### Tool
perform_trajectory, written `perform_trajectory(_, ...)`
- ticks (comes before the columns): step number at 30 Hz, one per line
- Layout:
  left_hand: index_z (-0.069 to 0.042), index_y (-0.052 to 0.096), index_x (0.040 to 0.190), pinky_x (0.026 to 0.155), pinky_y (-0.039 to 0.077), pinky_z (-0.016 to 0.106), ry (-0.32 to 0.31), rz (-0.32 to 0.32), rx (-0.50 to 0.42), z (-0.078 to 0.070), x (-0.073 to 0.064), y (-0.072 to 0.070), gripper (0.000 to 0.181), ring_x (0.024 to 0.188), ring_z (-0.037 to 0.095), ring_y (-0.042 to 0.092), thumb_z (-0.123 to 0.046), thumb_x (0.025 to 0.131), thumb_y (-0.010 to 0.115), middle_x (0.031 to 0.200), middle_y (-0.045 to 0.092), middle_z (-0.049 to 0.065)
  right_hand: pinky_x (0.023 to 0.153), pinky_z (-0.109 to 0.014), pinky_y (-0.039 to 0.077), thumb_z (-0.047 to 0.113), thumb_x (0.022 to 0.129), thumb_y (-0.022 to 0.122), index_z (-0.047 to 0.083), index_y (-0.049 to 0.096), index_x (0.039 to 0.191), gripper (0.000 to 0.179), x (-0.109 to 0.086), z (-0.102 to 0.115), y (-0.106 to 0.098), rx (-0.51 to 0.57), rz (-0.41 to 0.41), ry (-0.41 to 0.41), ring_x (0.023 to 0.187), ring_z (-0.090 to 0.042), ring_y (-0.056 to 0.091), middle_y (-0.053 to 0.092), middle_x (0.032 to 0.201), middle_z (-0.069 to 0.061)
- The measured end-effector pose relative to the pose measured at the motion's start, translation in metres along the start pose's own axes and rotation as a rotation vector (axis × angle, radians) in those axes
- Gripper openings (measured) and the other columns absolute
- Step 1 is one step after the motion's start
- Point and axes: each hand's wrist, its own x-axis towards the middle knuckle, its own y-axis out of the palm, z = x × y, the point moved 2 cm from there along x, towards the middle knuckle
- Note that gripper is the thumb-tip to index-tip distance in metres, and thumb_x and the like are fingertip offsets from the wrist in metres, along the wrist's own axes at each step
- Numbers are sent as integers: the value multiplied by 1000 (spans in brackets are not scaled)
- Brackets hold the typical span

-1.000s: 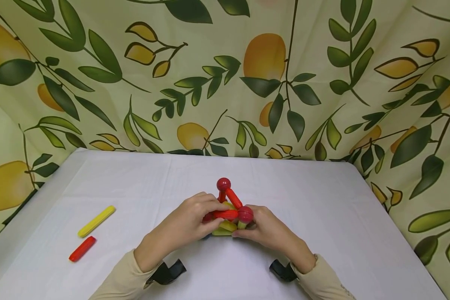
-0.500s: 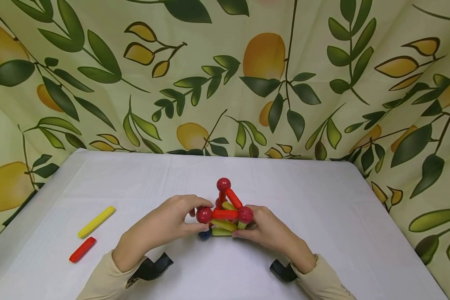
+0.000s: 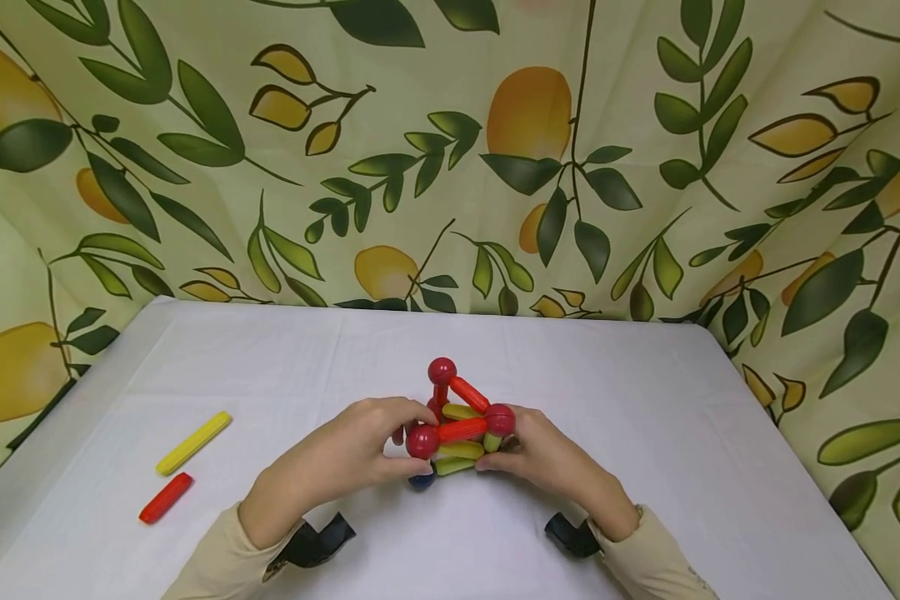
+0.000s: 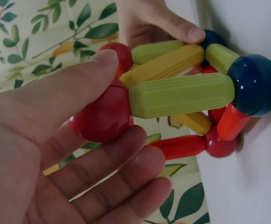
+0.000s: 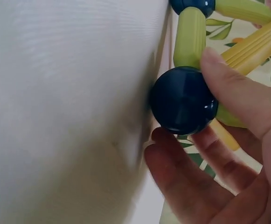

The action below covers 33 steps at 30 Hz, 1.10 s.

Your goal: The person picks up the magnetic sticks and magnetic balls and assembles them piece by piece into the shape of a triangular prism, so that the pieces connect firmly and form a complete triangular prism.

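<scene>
In the middle of the table stands a magnetic building-toy frame of balls and rods. My left hand (image 3: 345,446) pinches its near-left red ball (image 4: 102,114) between thumb and fingers. A light green rod (image 4: 182,95) runs from that ball down to a blue ball (image 4: 256,85) at the table. On the other side my right hand (image 5: 238,154) grips another blue ball (image 5: 183,100) at a lower corner, thumb beside it. A red rod (image 3: 462,430) joins the near-left red ball to the right red ball (image 3: 499,419). One more red ball (image 3: 442,371) tops the far corner.
On the left of the white-covered table (image 3: 330,358) lie a loose yellow rod (image 3: 193,443) and a shorter red rod (image 3: 166,498). Behind rises a leaf-and-fruit patterned cloth (image 3: 420,192). Each wrist bears a black camera mount (image 3: 311,546).
My left hand has moved off the near red rod to the near-left red ball. The frame has turned slightly, its near-left corner coming toward me. My right hand keeps its grip.
</scene>
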Motion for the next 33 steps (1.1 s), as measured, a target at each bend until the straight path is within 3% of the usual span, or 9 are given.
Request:
perform_trajectory(9,-12,66,118,73,55,23,-13,18,-11,-5,3,7,38,85,11,60,-20,83,81,103,69,-4,79,-22,55,14,77,85,10,67,116,43,-1,-5,-6,-24,-32,7,87,-8,65,71,103,1)
perform_trajectory(15,-12,66,125,76,55,26,-38,18,-15,-4,0,2,45,91,15,61,-21,84,80,105,70,-3,84,-26,57,9,78,83,9,67,119,44,1,-8,-7,-1,-48,8,93,-13,70,72,106,-2)
perform_trajectory(24,-19,67,121,78,53,24,-21,-76,38,9,-13,-14,36,91,7,61,-21,86,78,103,70,-7,82,-29,59,5,79,82,5,67,117,41,2,-13,-11,14,-77,36,91,-17,71,74,104,-7)
perform_trajectory(33,-20,69,115,80,55,28,-114,-141,62,30,-30,-22,31,92,13,64,-19,85,78,101,70,-9,84,-34,59,3,82,78,4,62,122,43,4,-16,-9,-10,-117,88,95,-22,72,74,106,-11)
